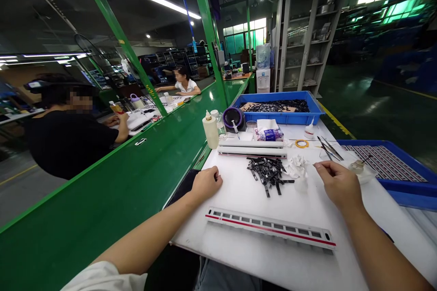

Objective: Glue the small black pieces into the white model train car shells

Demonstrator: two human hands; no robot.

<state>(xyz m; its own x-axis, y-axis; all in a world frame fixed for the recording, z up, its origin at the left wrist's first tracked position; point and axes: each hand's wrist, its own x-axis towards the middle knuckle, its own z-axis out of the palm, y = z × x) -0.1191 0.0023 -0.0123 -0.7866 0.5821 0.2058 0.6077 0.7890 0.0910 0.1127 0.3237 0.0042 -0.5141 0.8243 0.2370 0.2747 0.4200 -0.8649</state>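
My left hand (206, 183) rests at the table's left edge, its fingers curled in; what they hold, if anything, is hidden. Over the right side, my right hand (338, 185) has thumb and forefinger pinched together, with anything between them too small to name. A white model train car shell (269, 228) with a red stripe and a row of windows lies in front of me, untouched. Between my hands is a pile of small black parts (268, 170). Crumpled white tissue (297, 167) sits beside the pile, nearer my right hand.
Behind the pile lie more white shells (251, 151), a cream squeeze bottle (210, 131), a tissue pack (269, 133), yellow tape (302, 143) and tweezers (330, 148). A blue bin (317, 111) stands at the back, a blue tray (403, 185) at right. Co-workers sit beyond the green partition (112, 195).
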